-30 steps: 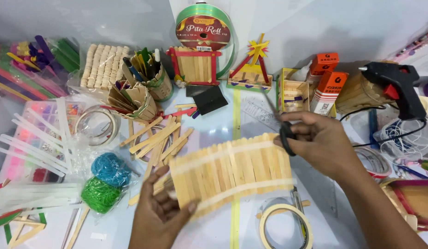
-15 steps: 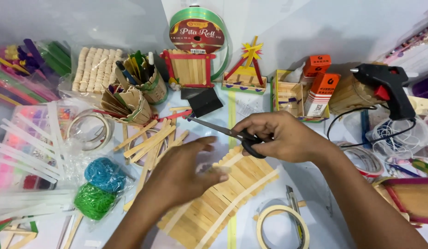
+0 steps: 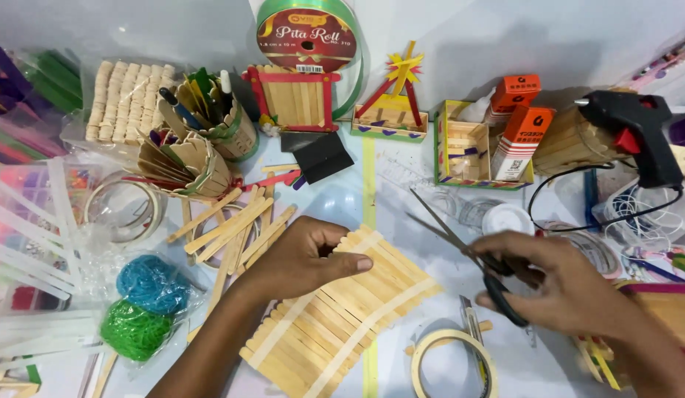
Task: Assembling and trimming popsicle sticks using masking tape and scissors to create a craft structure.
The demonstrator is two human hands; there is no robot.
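A flat panel of glued wooden craft sticks lies tilted on the table. My left hand rests on its upper left edge, fingers curled over the sticks and thumb pressing on top. My right hand holds black-handled scissors to the right of the panel, blades open and pointing up-left, apart from the sticks.
Loose craft sticks lie left of my hand. A tape roll sits below the scissors. A black glue gun, stick-built holders, a ribbon spool, yarn balls and small boxes ring the work spot.
The panel went from held up in both hands to lying on the table. My left hand now presses it down; my right hand has drawn the scissors off to the right.
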